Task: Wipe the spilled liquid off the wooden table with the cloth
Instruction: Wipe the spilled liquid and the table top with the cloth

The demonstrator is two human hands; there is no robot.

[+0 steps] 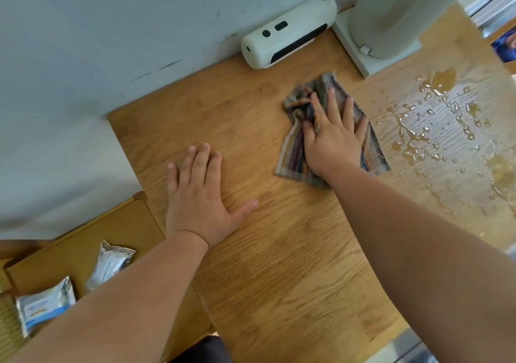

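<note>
Evidently little of the task has been accomplished. The spilled liquid [413,136] is observed as amber pools, streaks and scattered droplets to the right of the cloth [372,148], the nearest drops lying just beside its right edge. No wiped band can be made out within the wet area, so nearly the whole spill is judged to be left. The wooden table [279,251] to the left of the cloth and nearer the person appears dry.

The cloth, striped and partly bunched at its far end, lies flat on the table and is pressed down by the right hand [333,139]. The fingers are spread and nearly straight, palm down; nothing is gripped, though one fingertip is partly hidden in the folds. The right forearm is extended across the table towards the cloth.

The left hand [198,192] is laid palm down on bare wood well to the left of the cloth, fingers straight and together, thumb splayed, holding nothing. It is judged to be bracing the body.

A white cylindrical device [287,33] is noted beyond the cloth, against the wall.
</note>
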